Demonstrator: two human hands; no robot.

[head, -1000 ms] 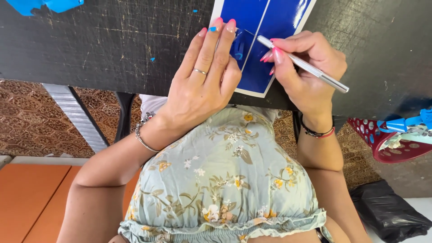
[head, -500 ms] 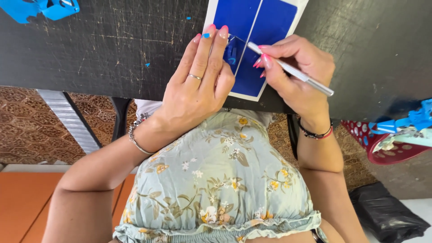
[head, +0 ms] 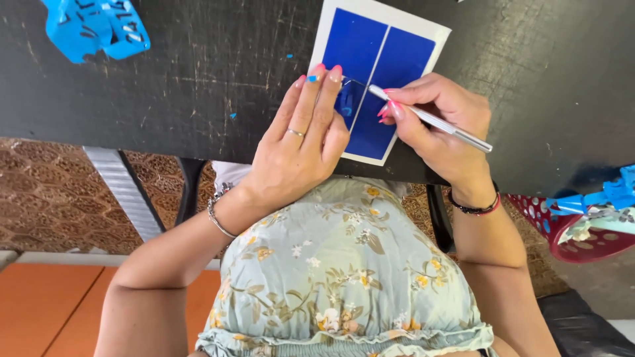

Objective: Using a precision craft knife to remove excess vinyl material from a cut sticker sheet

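Seen from above, a floral dress fills the foreground. Beyond it, the left hand (head: pixel 297 149) lies flat, fingers extended and holding nothing, pressing the near left edge of a blue vinyl sheet (head: pixel 377 79) on white backing. The sheet is a long rectangle, split by a thin lengthwise line, tilted with its far end leaning right on the black table (head: pixel 165 73). The right hand (head: pixel 440 122) pinches a slim silver craft knife (head: pixel 430 119), its tip pointing left onto the sheet. Farther left lie crumpled blue vinyl scraps (head: pixel 96 26).
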